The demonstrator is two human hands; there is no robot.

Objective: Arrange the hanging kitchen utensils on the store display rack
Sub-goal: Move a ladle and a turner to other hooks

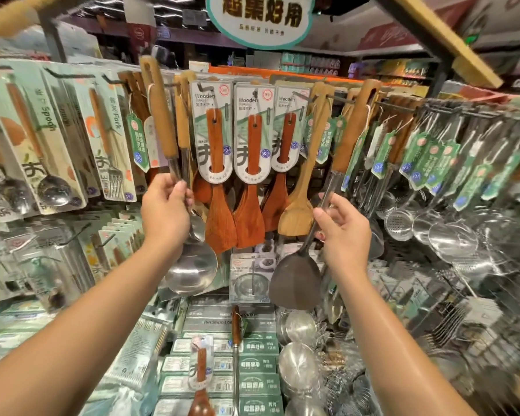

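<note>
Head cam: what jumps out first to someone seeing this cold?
Two bare arms reach up mid-frame, each hand gripping a metal shaft. The left hand holds a wooden-handled steel ladle left of center, while the right hand holds a dark metal spatula right of center. Between them hang three carded wooden spatulas, and a round sign with Chinese characters sits top center.

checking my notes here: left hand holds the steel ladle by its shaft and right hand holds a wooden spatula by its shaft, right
Not quite. In the head view the right hand grips a dark metal spatula with a wooden handle, not a wooden one. The left hand does hold the steel ladle by its shaft.
</note>
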